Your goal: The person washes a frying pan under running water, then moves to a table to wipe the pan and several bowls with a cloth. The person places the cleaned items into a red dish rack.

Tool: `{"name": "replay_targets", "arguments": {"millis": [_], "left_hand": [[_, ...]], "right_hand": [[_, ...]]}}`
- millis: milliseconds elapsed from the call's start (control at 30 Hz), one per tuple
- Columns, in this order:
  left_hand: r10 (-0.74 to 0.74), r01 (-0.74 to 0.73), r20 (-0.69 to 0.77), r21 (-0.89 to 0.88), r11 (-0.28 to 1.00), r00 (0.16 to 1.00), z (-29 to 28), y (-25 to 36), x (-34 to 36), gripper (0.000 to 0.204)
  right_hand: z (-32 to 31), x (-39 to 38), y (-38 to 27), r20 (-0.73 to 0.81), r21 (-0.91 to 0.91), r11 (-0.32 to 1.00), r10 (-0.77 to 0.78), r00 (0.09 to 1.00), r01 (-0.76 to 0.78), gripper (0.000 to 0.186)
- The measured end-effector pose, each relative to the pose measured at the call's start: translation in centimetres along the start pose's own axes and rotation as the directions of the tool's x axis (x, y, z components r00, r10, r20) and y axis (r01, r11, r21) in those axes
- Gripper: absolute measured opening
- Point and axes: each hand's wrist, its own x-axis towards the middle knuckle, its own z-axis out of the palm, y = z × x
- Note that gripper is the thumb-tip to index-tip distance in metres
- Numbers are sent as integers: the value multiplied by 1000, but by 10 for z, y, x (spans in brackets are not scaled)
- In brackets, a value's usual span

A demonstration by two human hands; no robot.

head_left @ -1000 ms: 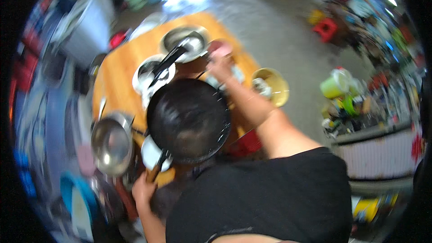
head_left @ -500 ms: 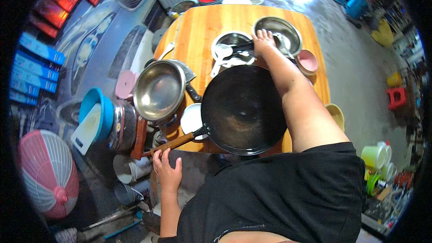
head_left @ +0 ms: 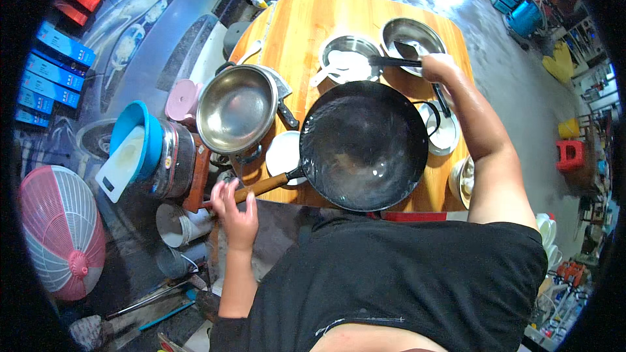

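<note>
My left hand (head_left: 236,212) hovers at the wooden handle (head_left: 264,186) of a black wok (head_left: 362,143), its fingers apart. My right hand (head_left: 438,68) is closed round black utensil handles (head_left: 399,62) beside a steel bowl (head_left: 420,29). A second steel bowl (head_left: 349,44) holds white spoons (head_left: 339,62). A white dish (head_left: 441,139) sits right of the wok, another white plate (head_left: 280,146) under its left side. A large steel pan (head_left: 235,111) with dark handles lies on the wooden table (head_left: 306,16), near a white spoon (head_left: 251,52).
A blue basin (head_left: 120,127) with a cutting board (head_left: 117,173), a pink-and-grey fan (head_left: 62,228), pails (head_left: 176,225) and a pink container (head_left: 179,98) crowd the left. A red stool (head_left: 570,153) stands on the floor at right. A cream bowl (head_left: 462,179) is beside my right arm.
My right hand has moved rightward from among the bowls and closed on black handles. My left hand gripped the wok handle a second ago; its fingers are now spread beside it.
</note>
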Motion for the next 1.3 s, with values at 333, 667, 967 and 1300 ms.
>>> {"name": "replay_targets", "arguments": {"millis": [333, 667, 967, 1300], "left_hand": [[384, -268, 226, -417, 869, 895, 102, 51, 53, 37], [274, 124, 844, -367, 922, 462, 211, 65, 50, 43], [-307, 938, 894, -269, 217, 327, 242, 50, 60, 42], [88, 755, 757, -623, -203, 648, 266, 110, 82, 63]], "right_hand": [[98, -168, -80, 220, 502, 864, -88, 972, -35, 38], [154, -142, -212, -36, 349, 937, -11, 999, 23, 87], [146, -109, -216, 139, 831, 534, 71, 988, -156, 49], [121, -150, -261, -415, 904, 202, 209, 886, 376, 52]]}}
